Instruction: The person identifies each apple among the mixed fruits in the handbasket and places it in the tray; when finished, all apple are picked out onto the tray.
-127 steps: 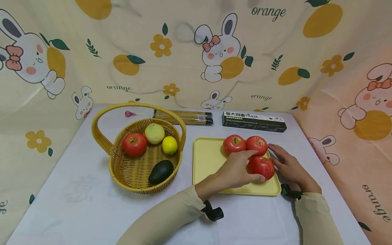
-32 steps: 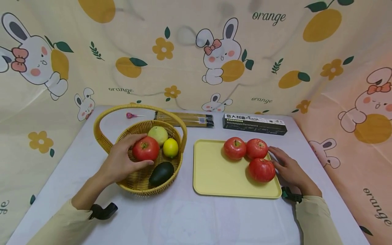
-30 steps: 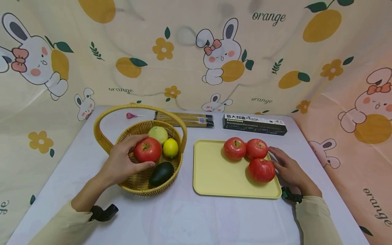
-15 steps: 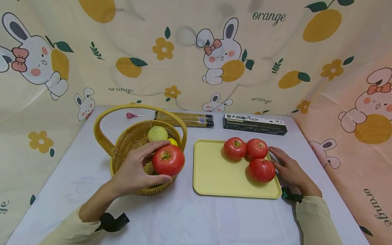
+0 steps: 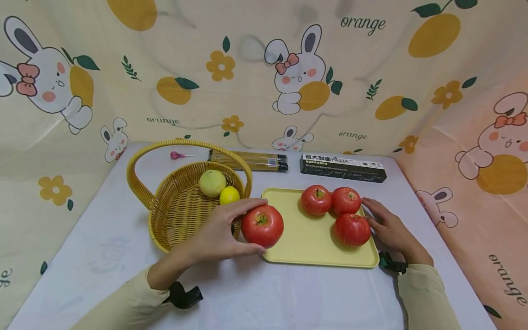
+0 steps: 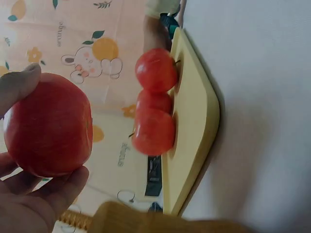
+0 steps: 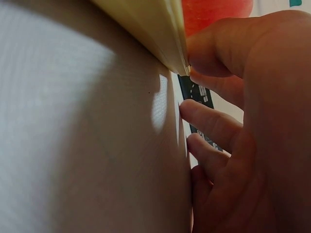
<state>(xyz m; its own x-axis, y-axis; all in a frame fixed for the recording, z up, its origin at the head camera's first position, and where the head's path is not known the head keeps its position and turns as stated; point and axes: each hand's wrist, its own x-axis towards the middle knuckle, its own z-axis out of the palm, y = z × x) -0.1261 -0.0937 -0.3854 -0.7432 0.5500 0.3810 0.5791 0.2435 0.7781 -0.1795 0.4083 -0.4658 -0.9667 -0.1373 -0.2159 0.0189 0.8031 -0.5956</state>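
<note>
My left hand (image 5: 216, 233) holds a red apple (image 5: 262, 226) between thumb and fingers, raised near the left edge of the yellow tray (image 5: 284, 250). In the left wrist view the held apple (image 6: 51, 126) hangs apart from the tray. Three more red apples lie on the tray: one at the back (image 5: 316, 200), one at the back right (image 5: 346, 200) and one in front (image 5: 352, 229). At the tray's right rim rests my right hand (image 5: 389, 227), fingers relaxed; in the right wrist view its thumb and forefinger are at the tray's edge (image 7: 165, 43).
A wicker basket (image 5: 158, 229) with a tall handle holds a pale green round fruit (image 5: 212, 183) and a lemon (image 5: 229, 195); my left hand mostly hides its front right. Behind lie a pink-headed stick (image 5: 176, 156), flat packs (image 5: 251, 160) and a pasta box (image 5: 342, 168).
My left hand let go of an apple on the tray, gripped the red apple in the basket, lifted it out and carried it right to the tray's left edge. The right hand stays put.
</note>
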